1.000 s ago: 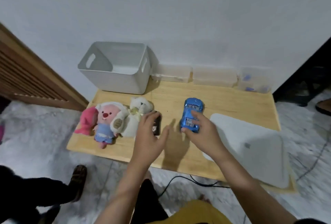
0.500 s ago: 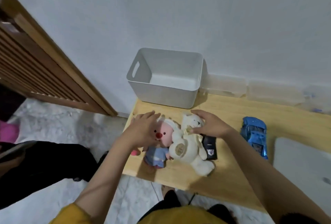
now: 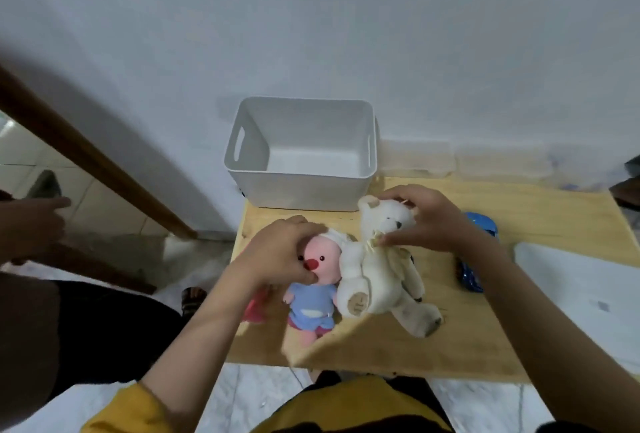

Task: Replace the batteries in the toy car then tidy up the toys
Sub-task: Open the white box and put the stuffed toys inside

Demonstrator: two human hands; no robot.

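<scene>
Tidy-up stage, as I read it. My left hand [image 3: 280, 252] is clamped over the head of the pink-faced plush [image 3: 313, 290], fingers curled round its face. My right hand [image 3: 429, 221] is closed on the white bear [image 3: 377, 270], pinching it at the neck, near the bow, with fingers over the top of its head. Both plushes sit near the bench's [image 3: 381, 349] left edge, touching each other. The white bin [image 3: 301, 152] stands open and looks empty at the back-left corner of the bench, just behind the toys.

The blue toy car [image 3: 479, 224] lies toward the right side of the bench, mostly hidden behind my right forearm. I cannot tell from here whether its battery job is finished.

Risks I judge from here:
- The bear hangs long and floppy from a neck pinch; its legs could catch the bin's front rim and spill it out, or drag it free of my fingers.
- The pink-faced plush is close to the left edge. If my hold on its head slips, it goes to the floor.
- A pink item [image 3: 254, 308] lies half under my left arm at that same edge; my arm could knock it off as I lift.
- My right forearm is just beside the car; swinging it could nudge the car along the bench.
</scene>
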